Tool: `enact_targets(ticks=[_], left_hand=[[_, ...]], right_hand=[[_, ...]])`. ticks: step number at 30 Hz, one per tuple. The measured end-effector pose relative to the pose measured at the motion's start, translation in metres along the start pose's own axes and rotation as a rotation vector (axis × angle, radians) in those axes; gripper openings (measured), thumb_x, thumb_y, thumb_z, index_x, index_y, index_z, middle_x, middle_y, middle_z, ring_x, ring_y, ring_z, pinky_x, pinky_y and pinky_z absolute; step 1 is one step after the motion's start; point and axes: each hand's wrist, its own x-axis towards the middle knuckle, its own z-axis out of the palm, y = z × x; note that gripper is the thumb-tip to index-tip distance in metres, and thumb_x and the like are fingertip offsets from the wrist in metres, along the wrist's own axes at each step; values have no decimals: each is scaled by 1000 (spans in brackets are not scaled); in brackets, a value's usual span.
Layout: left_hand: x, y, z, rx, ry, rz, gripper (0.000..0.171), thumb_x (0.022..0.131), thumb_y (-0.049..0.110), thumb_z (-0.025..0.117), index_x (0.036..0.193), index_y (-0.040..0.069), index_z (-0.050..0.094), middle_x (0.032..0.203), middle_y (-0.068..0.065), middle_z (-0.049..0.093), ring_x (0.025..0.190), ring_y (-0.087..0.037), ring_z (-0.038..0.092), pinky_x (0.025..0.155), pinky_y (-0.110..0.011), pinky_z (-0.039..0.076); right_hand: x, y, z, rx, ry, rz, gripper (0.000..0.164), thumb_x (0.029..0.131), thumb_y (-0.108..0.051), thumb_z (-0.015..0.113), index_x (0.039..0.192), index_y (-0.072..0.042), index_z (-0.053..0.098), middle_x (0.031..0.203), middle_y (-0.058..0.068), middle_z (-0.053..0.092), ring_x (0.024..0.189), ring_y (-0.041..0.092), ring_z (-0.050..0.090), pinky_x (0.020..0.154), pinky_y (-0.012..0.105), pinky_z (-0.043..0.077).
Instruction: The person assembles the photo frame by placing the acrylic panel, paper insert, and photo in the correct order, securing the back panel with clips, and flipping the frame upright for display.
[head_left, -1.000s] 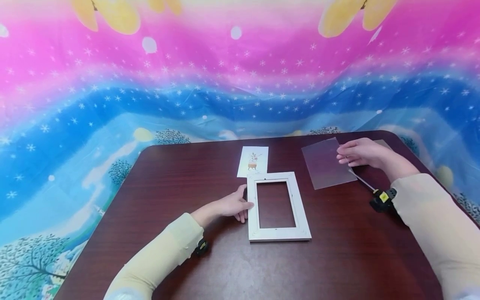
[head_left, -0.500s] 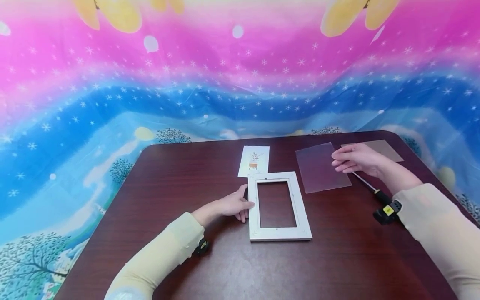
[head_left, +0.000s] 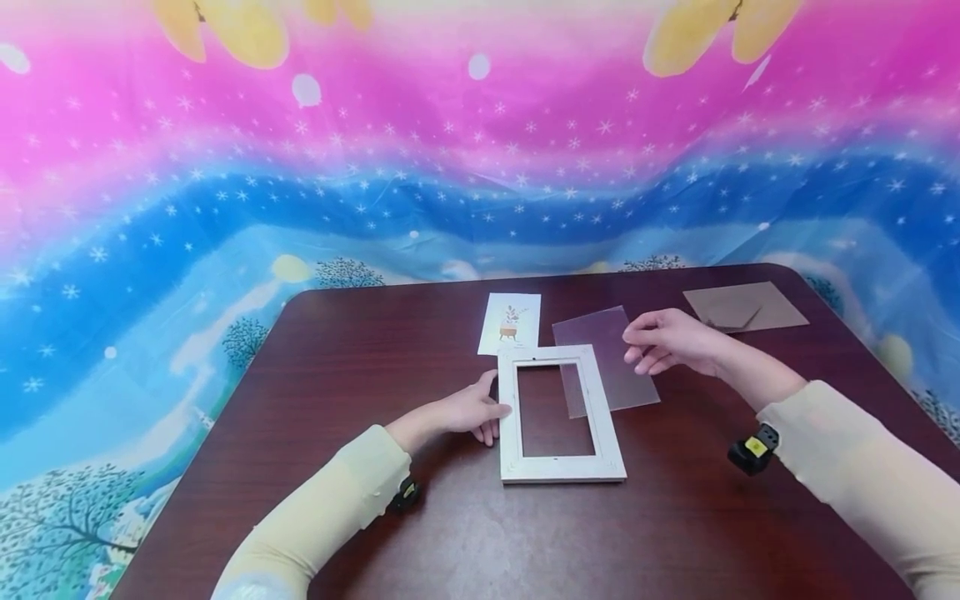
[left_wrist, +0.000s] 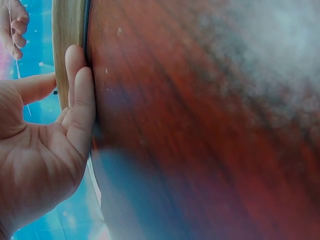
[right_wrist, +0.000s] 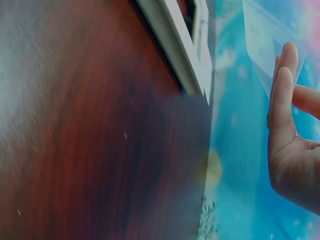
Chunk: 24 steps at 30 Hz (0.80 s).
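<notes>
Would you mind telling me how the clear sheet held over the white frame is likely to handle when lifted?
The clear sheet, pinched at one edge by the right hand, stays flat, so it is probably fairly stiff and light. It looks smooth and glossy, so it may slip from the grip. Being thin, it could bend or scratch against the white frame.

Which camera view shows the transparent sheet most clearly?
The head view is best: the whole transparent sheet appears there, pinched by the right hand, its lower left edge overlapping the white frame. The right wrist view shows only one corner of it near the fingertips. The left wrist view does not show it clearly.
</notes>
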Motion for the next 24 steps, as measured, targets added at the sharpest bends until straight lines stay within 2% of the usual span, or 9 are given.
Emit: enact_targets(ticks=[10, 17, 24], left_hand=[[1, 0, -1, 10, 1, 3, 76, 101, 14, 53, 151, -2, -2, 68, -12, 61, 49, -16, 58, 51, -31, 51], [1, -1, 0, 10, 3, 0, 77, 101, 15, 53, 151, -2, -3, 68, -11, 61, 49, -16, 58, 51, -31, 51], [0, -1, 0, 2, 3, -4, 78, 101, 14, 53, 151, -2, -3, 68, -11, 62, 49, -16, 58, 50, -29, 50]], right_hand=[[5, 3, 35, -27, -38, -1, 35, 101, -14, 54, 121, 13, 46, 85, 10, 69, 64, 20, 68, 60, 30, 55], [11, 10, 48, -18, -40, 12, 33, 100, -15, 56, 117, 12, 49, 85, 13, 70, 61, 20, 67, 57, 29, 54], [17, 16, 58, -7, -34, 45, 26, 99, -14, 56, 113, 8, 52, 83, 9, 70, 59, 18, 66, 55, 27, 52]])
